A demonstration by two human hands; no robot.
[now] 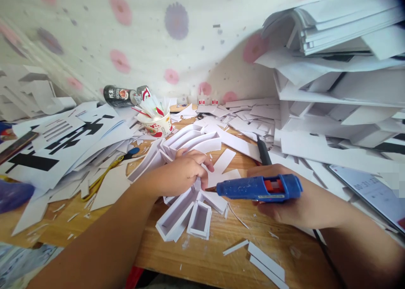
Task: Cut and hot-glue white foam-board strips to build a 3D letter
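My right hand grips a blue glue gun lying level, its nozzle pointing left at a white foam-board letter shape on the wooden table. My left hand rests on top of that white shape, fingers curled and pressed on its thin walls right beside the nozzle tip. The shape is built of narrow white strips forming open box-like channels. A black cord runs from the gun under my right forearm.
White strips and scraps litter the near table. A paper cup of sticks and a dark can stand at the back. Printed sheets lie left, stacked white boards right, a phone far right, a black pen-like tool in the middle.
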